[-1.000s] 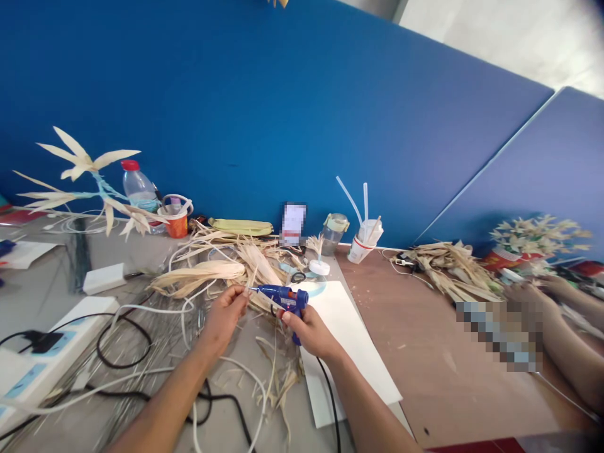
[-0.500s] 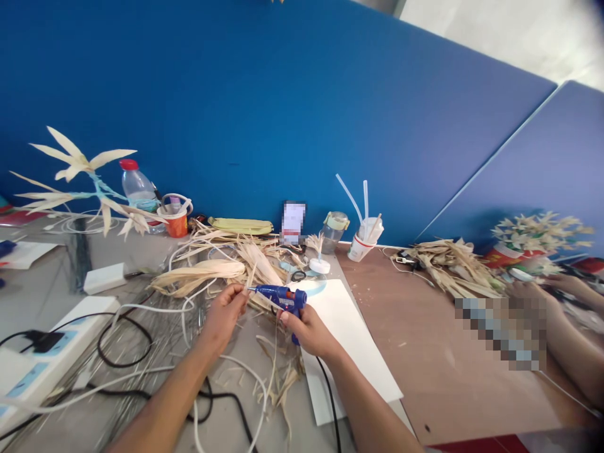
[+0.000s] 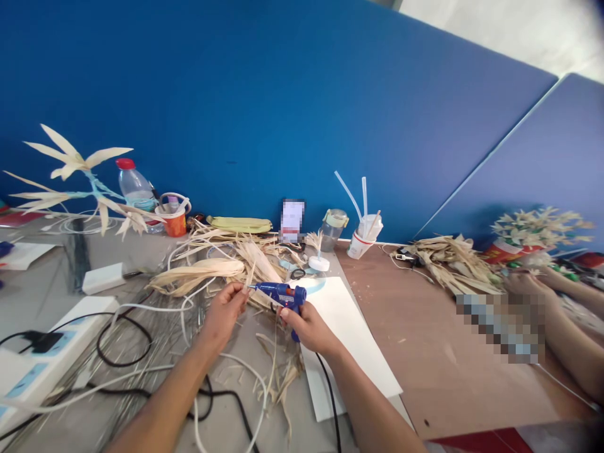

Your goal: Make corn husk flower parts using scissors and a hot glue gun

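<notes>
My right hand (image 3: 309,327) is wrapped around the handle of a blue hot glue gun (image 3: 277,292), its nozzle pointing left. Close to the nozzle tip, the fingers of my left hand (image 3: 226,309) are pinched on a thin strip of corn husk (image 3: 251,275) that sticks up above them. A pale narrow strip also runs under the gun's barrel towards my right thumb; where it ends is unclear. Dry corn husks (image 3: 198,274) lie in a heap just beyond my hands. Under the right wrist is a white sheet (image 3: 352,352).
A power strip (image 3: 89,321) and looping cables lie at left among thin wires. Behind stand a husk flower (image 3: 78,157), a bottle (image 3: 134,185), an orange cup (image 3: 174,223), a phone (image 3: 292,220), a jar (image 3: 334,229) and a straw cup (image 3: 362,242). At right, a co-worker's hand (image 3: 528,286) works near husks.
My hands and the glue gun hold nearly the same position. At the right, the co-worker's hands have shifted slightly, and a white round piece beside them no longer shows.
</notes>
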Motion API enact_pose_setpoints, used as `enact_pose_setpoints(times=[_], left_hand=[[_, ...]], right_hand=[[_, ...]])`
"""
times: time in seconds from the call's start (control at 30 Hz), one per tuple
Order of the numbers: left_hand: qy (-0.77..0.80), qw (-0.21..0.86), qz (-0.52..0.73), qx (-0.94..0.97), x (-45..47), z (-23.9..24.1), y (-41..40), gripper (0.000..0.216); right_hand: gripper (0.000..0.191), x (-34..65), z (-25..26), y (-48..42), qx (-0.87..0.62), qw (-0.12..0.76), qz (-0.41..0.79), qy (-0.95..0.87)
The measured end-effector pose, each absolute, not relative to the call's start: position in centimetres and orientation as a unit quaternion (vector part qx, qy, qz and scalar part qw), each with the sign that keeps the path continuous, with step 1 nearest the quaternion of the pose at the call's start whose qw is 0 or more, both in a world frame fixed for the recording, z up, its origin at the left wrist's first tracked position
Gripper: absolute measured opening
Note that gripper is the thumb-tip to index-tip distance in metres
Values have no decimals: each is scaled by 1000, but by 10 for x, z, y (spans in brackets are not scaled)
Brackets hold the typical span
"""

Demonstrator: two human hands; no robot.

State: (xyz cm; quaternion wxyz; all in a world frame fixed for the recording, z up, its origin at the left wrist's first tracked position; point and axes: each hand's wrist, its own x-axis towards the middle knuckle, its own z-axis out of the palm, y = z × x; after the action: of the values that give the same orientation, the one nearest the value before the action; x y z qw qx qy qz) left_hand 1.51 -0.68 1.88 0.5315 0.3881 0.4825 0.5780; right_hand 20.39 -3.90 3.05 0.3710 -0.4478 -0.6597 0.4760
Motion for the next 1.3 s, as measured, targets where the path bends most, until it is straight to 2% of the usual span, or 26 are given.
enact_pose_setpoints(times=[1.3], left_hand=[[474,543,560,409,14,19,-7,28]], right_hand=[[31,203,32,-41,-452,368,458,-672]])
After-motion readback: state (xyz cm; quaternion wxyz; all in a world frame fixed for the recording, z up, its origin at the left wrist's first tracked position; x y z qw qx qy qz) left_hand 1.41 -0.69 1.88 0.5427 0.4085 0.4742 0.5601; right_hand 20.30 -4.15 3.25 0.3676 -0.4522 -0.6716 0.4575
